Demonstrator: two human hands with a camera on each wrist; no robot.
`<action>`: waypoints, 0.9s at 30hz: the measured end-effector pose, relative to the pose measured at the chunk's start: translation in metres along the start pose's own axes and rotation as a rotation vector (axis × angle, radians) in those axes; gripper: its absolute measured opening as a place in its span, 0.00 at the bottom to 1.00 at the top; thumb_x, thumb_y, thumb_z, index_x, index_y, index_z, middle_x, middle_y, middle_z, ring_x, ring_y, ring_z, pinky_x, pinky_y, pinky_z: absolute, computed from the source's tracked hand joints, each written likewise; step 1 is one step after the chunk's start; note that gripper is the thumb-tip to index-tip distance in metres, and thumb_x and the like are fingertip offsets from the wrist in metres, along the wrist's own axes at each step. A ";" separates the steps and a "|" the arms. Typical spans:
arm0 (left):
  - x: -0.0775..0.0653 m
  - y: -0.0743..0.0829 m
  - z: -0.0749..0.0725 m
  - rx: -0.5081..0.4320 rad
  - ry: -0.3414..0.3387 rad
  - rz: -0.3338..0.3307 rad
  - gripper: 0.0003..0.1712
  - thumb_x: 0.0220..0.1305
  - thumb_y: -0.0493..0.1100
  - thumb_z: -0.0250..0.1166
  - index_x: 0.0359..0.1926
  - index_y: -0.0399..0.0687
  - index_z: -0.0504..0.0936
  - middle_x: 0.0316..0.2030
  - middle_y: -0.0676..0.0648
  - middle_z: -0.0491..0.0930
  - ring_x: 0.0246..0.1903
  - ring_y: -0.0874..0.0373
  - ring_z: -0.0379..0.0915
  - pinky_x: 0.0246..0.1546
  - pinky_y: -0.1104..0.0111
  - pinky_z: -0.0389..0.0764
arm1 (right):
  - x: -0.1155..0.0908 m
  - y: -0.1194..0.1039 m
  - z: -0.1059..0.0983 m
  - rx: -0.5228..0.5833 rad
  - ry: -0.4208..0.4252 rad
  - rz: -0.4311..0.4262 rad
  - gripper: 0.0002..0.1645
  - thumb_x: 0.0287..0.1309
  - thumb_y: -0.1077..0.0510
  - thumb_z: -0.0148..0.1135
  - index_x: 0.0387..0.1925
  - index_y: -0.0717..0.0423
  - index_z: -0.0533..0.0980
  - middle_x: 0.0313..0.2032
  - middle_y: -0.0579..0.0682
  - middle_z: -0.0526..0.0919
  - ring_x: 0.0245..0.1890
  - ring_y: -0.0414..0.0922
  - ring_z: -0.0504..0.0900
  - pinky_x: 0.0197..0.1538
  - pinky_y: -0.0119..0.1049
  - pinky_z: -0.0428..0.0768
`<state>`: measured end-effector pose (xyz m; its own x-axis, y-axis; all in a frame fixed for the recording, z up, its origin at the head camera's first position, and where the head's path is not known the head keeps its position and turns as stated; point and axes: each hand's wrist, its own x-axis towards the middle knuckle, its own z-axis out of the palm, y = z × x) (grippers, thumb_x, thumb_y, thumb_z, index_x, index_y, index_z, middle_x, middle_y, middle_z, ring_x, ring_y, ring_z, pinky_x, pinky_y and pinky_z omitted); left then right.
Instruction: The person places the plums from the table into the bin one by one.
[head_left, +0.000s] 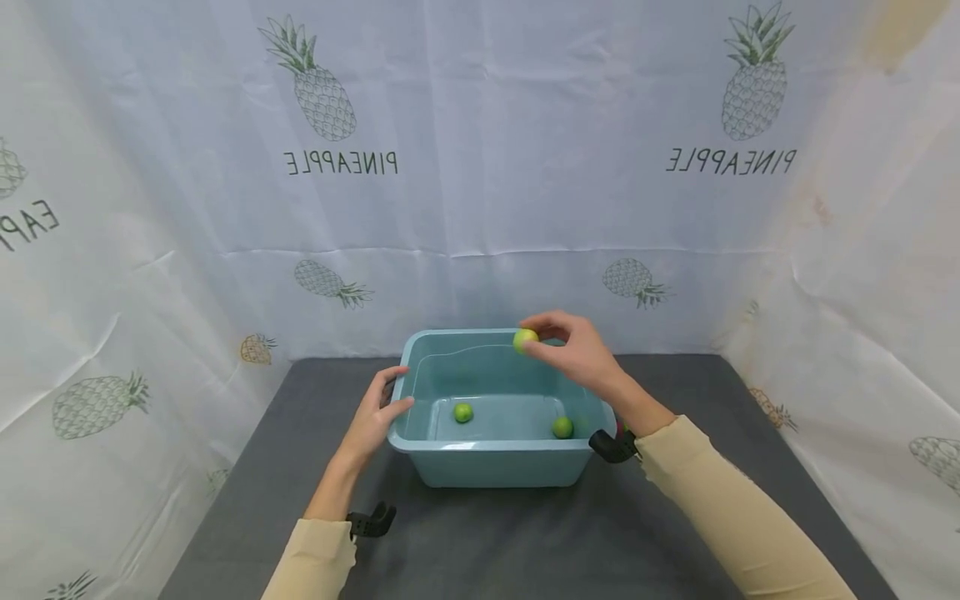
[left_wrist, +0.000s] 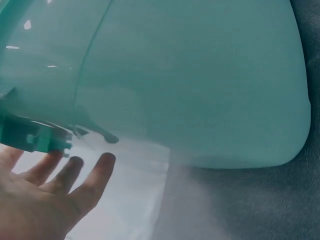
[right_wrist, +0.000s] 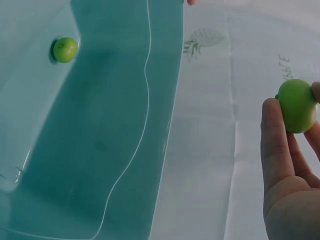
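Observation:
A light blue plastic basin stands on the dark tabletop. My left hand holds its left rim, with the thumb on top; in the left wrist view the fingers reach beneath the rim's handle. Above the basin's far right part, my right hand pinches a green lime between thumb and fingers. The right wrist view shows that lime at the fingertips, clear of the basin. Inside, one lime lies on the floor left of centre and another lime near the front right corner.
A pinkish-red thing peeks out beside the basin's right end, mostly hidden by the right wrist. White cloth with pineapple prints hangs behind and at both sides. The dark tabletop extends around the basin.

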<state>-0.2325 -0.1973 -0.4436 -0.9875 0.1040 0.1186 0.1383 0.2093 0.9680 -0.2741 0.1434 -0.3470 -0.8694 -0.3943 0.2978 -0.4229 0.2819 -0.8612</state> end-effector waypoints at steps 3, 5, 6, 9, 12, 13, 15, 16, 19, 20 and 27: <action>0.002 -0.004 0.000 -0.042 -0.004 -0.011 0.31 0.74 0.35 0.56 0.73 0.40 0.59 0.75 0.35 0.53 0.73 0.38 0.55 0.61 0.41 0.67 | 0.002 0.002 0.002 0.016 -0.012 -0.003 0.23 0.66 0.54 0.68 0.60 0.58 0.78 0.55 0.54 0.81 0.54 0.50 0.80 0.54 0.50 0.77; 0.003 -0.007 -0.001 -0.066 -0.011 -0.022 0.30 0.74 0.35 0.56 0.73 0.41 0.60 0.76 0.36 0.52 0.73 0.39 0.53 0.62 0.40 0.66 | 0.003 0.003 0.002 0.023 -0.018 0.005 0.24 0.66 0.54 0.68 0.60 0.59 0.78 0.55 0.54 0.81 0.54 0.51 0.79 0.54 0.51 0.77; 0.002 -0.008 -0.001 -0.073 -0.010 -0.025 0.30 0.74 0.35 0.56 0.73 0.41 0.60 0.77 0.36 0.51 0.74 0.39 0.52 0.62 0.41 0.65 | 0.005 0.004 0.003 0.025 -0.022 0.008 0.24 0.66 0.54 0.68 0.60 0.59 0.78 0.55 0.55 0.81 0.54 0.51 0.79 0.54 0.51 0.77; 0.001 -0.012 -0.002 -0.084 -0.009 -0.031 0.29 0.74 0.37 0.56 0.73 0.44 0.62 0.76 0.37 0.52 0.73 0.40 0.54 0.62 0.41 0.67 | 0.009 0.003 0.005 0.030 -0.031 0.027 0.24 0.66 0.53 0.69 0.60 0.58 0.78 0.56 0.54 0.81 0.54 0.50 0.79 0.54 0.51 0.76; 0.000 -0.015 -0.002 -0.085 -0.005 -0.031 0.28 0.75 0.38 0.56 0.72 0.45 0.63 0.76 0.38 0.54 0.72 0.40 0.55 0.60 0.43 0.68 | 0.013 0.002 0.008 0.029 -0.038 0.035 0.24 0.66 0.53 0.69 0.60 0.56 0.79 0.55 0.54 0.81 0.54 0.50 0.80 0.54 0.51 0.76; 0.000 -0.015 -0.002 -0.083 -0.005 -0.030 0.28 0.75 0.38 0.56 0.72 0.46 0.63 0.76 0.38 0.54 0.72 0.40 0.55 0.60 0.44 0.69 | 0.015 0.001 0.009 0.030 -0.042 0.034 0.24 0.66 0.53 0.69 0.60 0.56 0.79 0.55 0.54 0.81 0.54 0.50 0.79 0.55 0.51 0.76; 0.000 -0.016 -0.001 -0.085 0.000 -0.027 0.28 0.76 0.39 0.56 0.72 0.46 0.63 0.77 0.39 0.53 0.73 0.41 0.54 0.61 0.45 0.69 | 0.018 0.000 0.011 0.028 -0.051 0.028 0.24 0.66 0.53 0.68 0.60 0.57 0.79 0.55 0.54 0.81 0.54 0.50 0.79 0.55 0.51 0.76; 0.000 -0.017 0.000 -0.088 0.003 -0.027 0.27 0.76 0.39 0.56 0.72 0.46 0.63 0.77 0.40 0.53 0.73 0.41 0.54 0.61 0.45 0.68 | 0.020 0.000 0.012 0.025 -0.055 0.024 0.24 0.66 0.53 0.68 0.60 0.57 0.79 0.55 0.54 0.81 0.54 0.50 0.80 0.54 0.51 0.76; -0.001 -0.017 0.002 -0.094 0.018 -0.026 0.27 0.76 0.39 0.56 0.72 0.46 0.64 0.77 0.40 0.53 0.74 0.42 0.53 0.62 0.45 0.66 | 0.025 0.001 0.016 0.014 -0.074 0.009 0.24 0.66 0.52 0.68 0.60 0.57 0.79 0.55 0.54 0.81 0.55 0.50 0.80 0.54 0.51 0.76; -0.001 -0.017 0.002 -0.098 0.021 -0.025 0.27 0.75 0.39 0.56 0.72 0.46 0.64 0.77 0.40 0.53 0.74 0.43 0.53 0.62 0.45 0.66 | 0.026 0.001 0.017 0.012 -0.079 0.008 0.24 0.66 0.52 0.68 0.60 0.56 0.79 0.55 0.54 0.81 0.54 0.50 0.80 0.54 0.51 0.76; -0.002 -0.015 0.004 -0.101 0.039 -0.021 0.27 0.75 0.38 0.55 0.71 0.45 0.64 0.77 0.40 0.53 0.74 0.44 0.51 0.64 0.46 0.62 | 0.038 0.002 0.025 -0.015 -0.105 -0.005 0.23 0.66 0.53 0.68 0.59 0.57 0.80 0.55 0.54 0.81 0.53 0.51 0.80 0.52 0.51 0.77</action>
<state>-0.2325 -0.1968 -0.4596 -0.9925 0.0627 0.1046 0.1111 0.1118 0.9875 -0.3013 0.1068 -0.3478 -0.8359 -0.4848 0.2573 -0.4319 0.2920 -0.8534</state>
